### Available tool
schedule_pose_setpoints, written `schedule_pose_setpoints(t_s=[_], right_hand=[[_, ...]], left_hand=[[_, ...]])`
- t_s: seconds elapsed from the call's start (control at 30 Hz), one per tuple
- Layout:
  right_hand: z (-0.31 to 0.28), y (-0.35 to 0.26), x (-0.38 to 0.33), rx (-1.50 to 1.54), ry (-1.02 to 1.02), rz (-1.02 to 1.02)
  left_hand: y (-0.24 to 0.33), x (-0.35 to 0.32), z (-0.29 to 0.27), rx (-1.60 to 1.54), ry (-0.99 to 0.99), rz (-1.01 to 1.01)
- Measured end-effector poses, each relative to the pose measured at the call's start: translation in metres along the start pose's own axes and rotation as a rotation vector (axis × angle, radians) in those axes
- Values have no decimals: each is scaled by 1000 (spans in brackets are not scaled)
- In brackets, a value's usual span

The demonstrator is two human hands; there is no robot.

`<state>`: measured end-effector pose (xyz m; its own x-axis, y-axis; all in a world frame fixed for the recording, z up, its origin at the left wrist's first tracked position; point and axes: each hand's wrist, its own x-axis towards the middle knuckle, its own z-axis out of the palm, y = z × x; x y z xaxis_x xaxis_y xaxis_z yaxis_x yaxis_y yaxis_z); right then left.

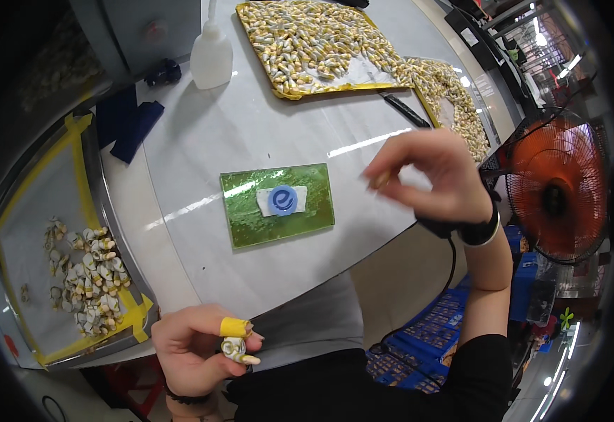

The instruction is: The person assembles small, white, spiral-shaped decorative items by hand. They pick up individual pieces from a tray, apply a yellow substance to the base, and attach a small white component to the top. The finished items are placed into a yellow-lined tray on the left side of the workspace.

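My left hand [191, 344] is closed near the table's front edge, with yellow tape around one fingertip. Between thumb and fingers it grips a small white-and-yellow figurine [234, 349] with a pale pointed end. My right hand [437, 176] is raised over the table's right side, thumb and forefinger pinched together. Blur hides what, if anything, sits in that pinch. Between the hands lies a green glass plate [279, 232]. On its middle is a white patch [263, 202] bearing a round light-blue dab [274, 209] with a dark blue swirl.
A yellow-edged tray [289, 94] full of small figurines stands at the back, another pile [455, 91] beside it. At left, a taped tray [22, 232] holds more figurines. A white bottle [212, 60], dark blue cloth [137, 132], black cutter-like tool [405, 110] and orange fan [557, 190] surround the work area.
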<state>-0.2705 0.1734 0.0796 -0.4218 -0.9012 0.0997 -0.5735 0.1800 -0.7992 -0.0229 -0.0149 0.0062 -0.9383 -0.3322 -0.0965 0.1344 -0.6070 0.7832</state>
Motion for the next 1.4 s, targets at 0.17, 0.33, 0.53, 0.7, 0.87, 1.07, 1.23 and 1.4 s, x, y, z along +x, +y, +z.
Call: schedule_pose_setpoints(t_s=[0.17,0.33,0.53,0.7,0.87,1.07,1.23,1.4], right_hand=[[43,-5,12,-394,-23,-289],[51,3,24,-474,-3,-384],[56,-1,22,-539,-23,-372],[56,-3,21,-570,-29,-353],[59,-3,20,-574,53,-386],[76,-49,-4,78,130,-281],[95,-55,-18,373,149,-223],[106,-48,-22,400,184,-269]], left_hand=[[2,0,1,5,-21,-10],[0,1,-2,-9,-67,10],[-2,-1,0,-25,-8,53],[-4,-1,4,56,57,111],[-8,-4,8,104,89,177],[-16,-7,11,301,-19,412],[-16,-8,22,365,-42,413],[-15,-8,24,413,-80,418]])
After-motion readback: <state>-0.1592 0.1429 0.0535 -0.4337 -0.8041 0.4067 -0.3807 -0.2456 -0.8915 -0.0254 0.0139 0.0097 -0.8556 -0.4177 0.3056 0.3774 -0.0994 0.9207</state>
